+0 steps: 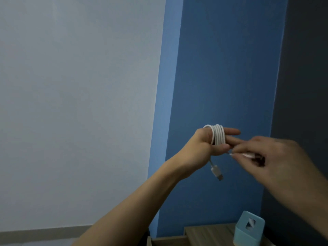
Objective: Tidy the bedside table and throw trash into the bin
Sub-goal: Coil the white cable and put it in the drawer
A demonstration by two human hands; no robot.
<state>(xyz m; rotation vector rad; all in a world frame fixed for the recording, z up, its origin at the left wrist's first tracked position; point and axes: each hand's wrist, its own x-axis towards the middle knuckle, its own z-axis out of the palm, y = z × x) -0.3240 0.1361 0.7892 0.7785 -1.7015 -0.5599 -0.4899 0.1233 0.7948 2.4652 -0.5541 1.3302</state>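
A white charging cable point(218, 134) is wound in several loops around the fingers of my left hand point(206, 143), held up in front of the blue wall. One plug end point(217, 173) dangles below that hand. My right hand point(276, 160) pinches the cable's other end point(245, 155) just right of the coil; it is blurred. The wooden bedside table point(209, 234) shows only at the bottom edge, far below both hands.
A light blue tissue box point(249, 229) stands on the table at the bottom right. A blue wall panel point(221, 68) is behind the hands, a pale wall point(79, 103) to the left and a dark surface point(305, 68) at the right. No bin is in view.
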